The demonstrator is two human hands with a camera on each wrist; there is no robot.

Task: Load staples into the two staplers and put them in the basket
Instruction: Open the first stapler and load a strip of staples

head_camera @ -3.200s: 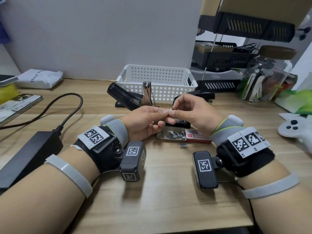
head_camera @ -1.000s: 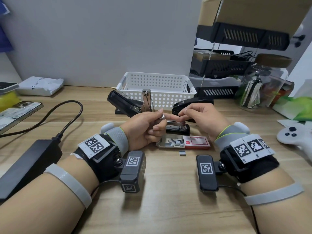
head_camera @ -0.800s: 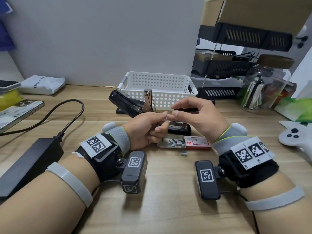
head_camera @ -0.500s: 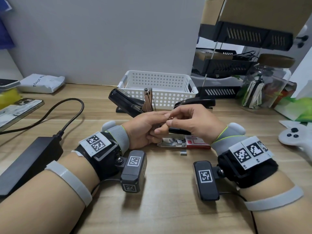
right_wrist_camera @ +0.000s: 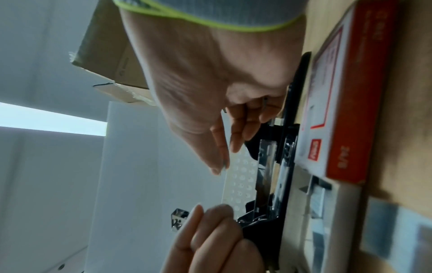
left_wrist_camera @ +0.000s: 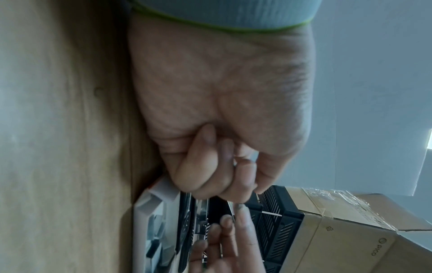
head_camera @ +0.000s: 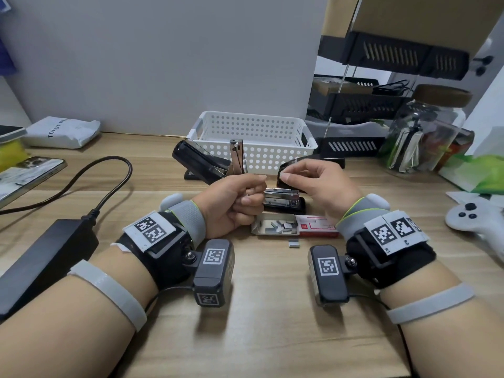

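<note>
Head view: wooden desk (head_camera: pixel 259 336), white wall (head_camera: pixel 163 55)

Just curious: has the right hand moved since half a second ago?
Yes. The right hand has drawn slightly rightward from the left hand, opening a gap, judged against the white perforated plastic basket.

Right hand (head_camera: pixel 316 184) drawn back, fingertips parted – gap from left hand (head_camera: pixel 234 203)

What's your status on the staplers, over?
Left hand curled, contents hidden; right hand pinches a small staple strip. Both staplers open on the desk, neither in the white basket. Nothing blocking.
</note>
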